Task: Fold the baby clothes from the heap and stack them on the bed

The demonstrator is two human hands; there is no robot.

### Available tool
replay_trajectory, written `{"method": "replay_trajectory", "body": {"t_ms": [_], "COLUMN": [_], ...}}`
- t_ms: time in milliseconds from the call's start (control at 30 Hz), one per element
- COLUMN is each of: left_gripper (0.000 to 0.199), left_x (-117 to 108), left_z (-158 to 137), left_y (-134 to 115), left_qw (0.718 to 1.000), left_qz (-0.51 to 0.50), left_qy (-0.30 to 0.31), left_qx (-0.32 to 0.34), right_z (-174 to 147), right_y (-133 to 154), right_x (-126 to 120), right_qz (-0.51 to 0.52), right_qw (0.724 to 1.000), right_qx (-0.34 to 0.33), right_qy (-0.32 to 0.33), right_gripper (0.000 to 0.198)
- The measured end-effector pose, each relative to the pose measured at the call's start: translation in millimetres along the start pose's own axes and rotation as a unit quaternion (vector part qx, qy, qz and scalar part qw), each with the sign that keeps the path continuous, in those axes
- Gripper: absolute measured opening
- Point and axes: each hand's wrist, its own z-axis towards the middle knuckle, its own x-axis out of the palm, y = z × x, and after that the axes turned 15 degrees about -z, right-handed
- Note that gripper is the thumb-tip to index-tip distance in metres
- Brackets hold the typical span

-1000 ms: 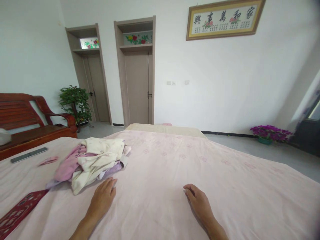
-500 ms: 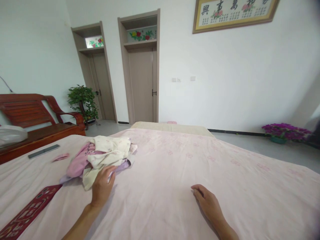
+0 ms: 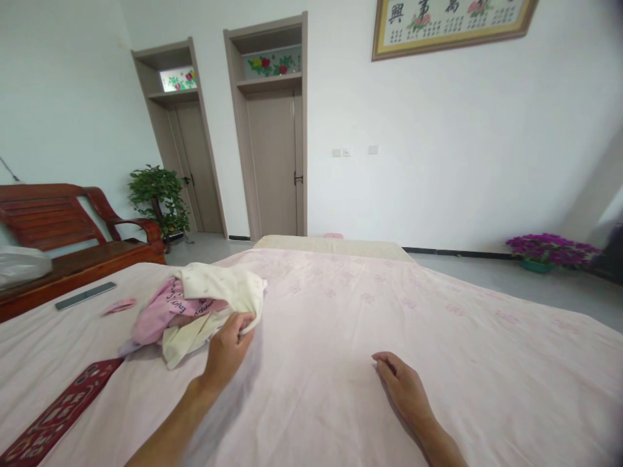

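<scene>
My left hand [image 3: 228, 350] pinches the edge of a cream garment [image 3: 214, 283] and lifts it slightly off a crumpled pile of clothes. Under it lies a pink garment [image 3: 158, 311] with dark lettering. What kinds of clothing these are, I cannot tell from the folds. My right hand [image 3: 403, 388] rests on the pink flowered bedsheet [image 3: 321, 389], well apart from the pile. Its fingers are loosely curled together, with nothing visible in them.
Left of the pile lie a phone-like dark slab [image 3: 85, 296] and a small pink cloth piece [image 3: 119, 307]. A dark red patterned strip [image 3: 58, 412] is at front left. Beyond the bed stand a wooden bench [image 3: 58, 217], a plant [image 3: 158, 194] and purple flowers [image 3: 549, 250].
My left hand has moved right and slightly up, pulling the cream garment's edge with it. More of the pink garment's lettering shows. My right hand stays nearly still.
</scene>
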Motion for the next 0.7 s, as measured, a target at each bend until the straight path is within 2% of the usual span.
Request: {"method": "replay_trajectory", "body": {"t_ms": [133,233,333,433,500,600,700], "left_gripper": [0.019,0.024,0.028,0.030,0.031,0.033,0.029], "left_x": [25.2,22.8,8.3,-7.9,-15.7,-22.4,-28.6], "left_z": [-33.0,-32.8,-17.4,0.7,9.5,17.0,22.6], "left_y": [-39.1,-60.1,-82.1,-108.6,-127.9,-155.3,-174.6], "left_qw": [0.976,0.939,0.884,0.815,0.782,0.760,0.749], "left_qz": [-0.194,-0.309,-0.432,-0.548,-0.595,-0.623,-0.632], "left_qy": [0.070,0.108,0.091,0.085,0.086,0.092,0.080], "left_qx": [-0.074,-0.111,-0.152,-0.168,-0.162,-0.160,-0.183], "right_z": [-2.5,0.1,11.5,28.0,38.0,48.4,54.3], "right_y": [8.3,27.6,58.5,98.2,126.8,163.9,181.3], "right_x": [4.2,13.4,28.0,46.6,61.4,85.6,105.3], "right_qz": [0.000,-0.014,-0.005,0.016,0.040,0.055,0.066], "right_qw": [1.000,0.999,0.987,0.978,0.972,0.967,0.972], "right_qx": [0.016,-0.044,-0.149,-0.196,-0.222,-0.249,-0.225], "right_qy": [-0.001,0.026,0.060,0.075,0.071,0.008,-0.007], "right_gripper": [0.031,0.030,0.035,0.065,0.089,0.111,0.098]}}
